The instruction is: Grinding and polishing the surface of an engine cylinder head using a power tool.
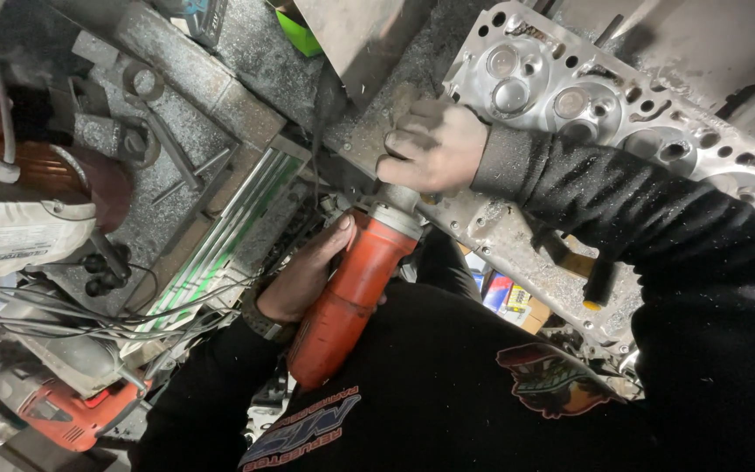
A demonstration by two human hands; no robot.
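An orange angle grinder (347, 297) points up toward the edge of an aluminium cylinder head (570, 96), which lies across the bench with its round chambers and valves facing me. My left hand (308, 271) is wrapped around the grinder's orange body. My right hand (430, 144), in a black sleeve dusted with metal filings, is clamped over the grinder's grey front end where it meets the cylinder head's edge. The disc or bit is hidden under that hand.
A white power drill (19, 232) and tangled cables (89, 306) lie at the left, with a red power tool (72, 411) below them. A ring spanner (146, 87) rests on the gritty bench. A metal plate (360, 35) and green box (299, 35) sit at the top.
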